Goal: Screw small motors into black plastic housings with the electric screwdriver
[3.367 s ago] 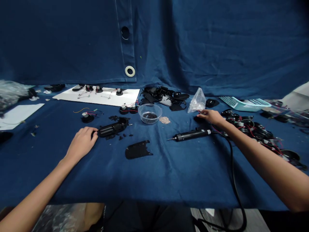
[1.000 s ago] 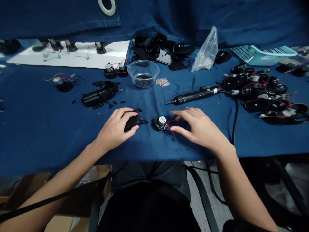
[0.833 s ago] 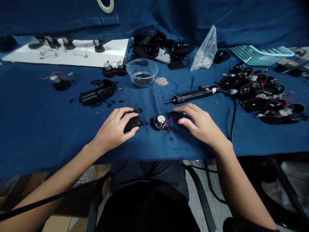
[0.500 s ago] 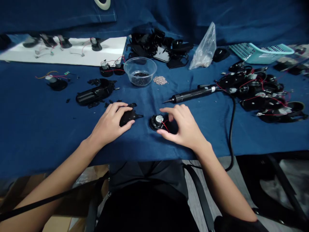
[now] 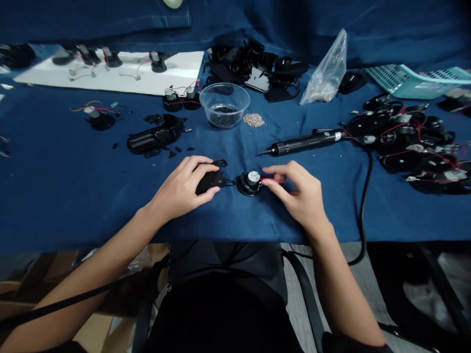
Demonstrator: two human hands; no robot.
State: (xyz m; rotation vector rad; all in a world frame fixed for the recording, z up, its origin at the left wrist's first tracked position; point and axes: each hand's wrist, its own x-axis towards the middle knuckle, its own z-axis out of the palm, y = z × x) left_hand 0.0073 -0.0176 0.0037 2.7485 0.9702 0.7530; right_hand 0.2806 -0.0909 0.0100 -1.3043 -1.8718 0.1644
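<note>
The left hand (image 5: 185,185) is resting loosely spread over a black cover (image 5: 209,183); the right hand (image 5: 300,193) is hovering half-curled at a red wire (image 5: 278,181), pinch uncertain. A motor unit (image 5: 250,183) is lying beside the cover, apparently unjoined; beyond, a screwdriver (image 5: 307,143) is lying untouched.

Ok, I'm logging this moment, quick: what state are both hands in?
Left hand: part-open, curved over the black cover; firm grip can't be told.
Right hand: part-open at the red wire; pinch can't be told.

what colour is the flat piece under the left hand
Black; the flat piece shows best in the head view, partly under the left hand.
</note>
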